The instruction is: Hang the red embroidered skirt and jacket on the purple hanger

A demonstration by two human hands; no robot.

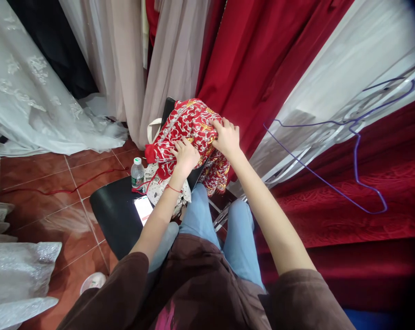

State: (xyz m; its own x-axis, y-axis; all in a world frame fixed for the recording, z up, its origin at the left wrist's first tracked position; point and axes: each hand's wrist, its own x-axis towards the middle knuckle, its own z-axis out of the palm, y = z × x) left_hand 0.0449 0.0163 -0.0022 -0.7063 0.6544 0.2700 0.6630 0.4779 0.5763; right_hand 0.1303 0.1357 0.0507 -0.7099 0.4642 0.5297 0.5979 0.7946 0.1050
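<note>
The red garment with silver and gold embroidery [195, 114] lies bunched over the black chair [113, 215], which seems to carry its weight, while one part hangs beside the knees. The left hand [187, 157] rests on it with the fingers spread, probably to steady the cloth. The right hand [227, 137] curves over a fold; whether it pinches, I cannot tell. The bottle [137, 175] and the phone [143, 207] are apart from the embroidery, perhaps to leave room.

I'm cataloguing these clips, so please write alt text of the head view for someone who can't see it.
A person's left hand and right hand are on a red patterned cloth. Nearby, a lit phone lies on a black seat, close to a clear bottle; red fabric hangs beyond.
</note>
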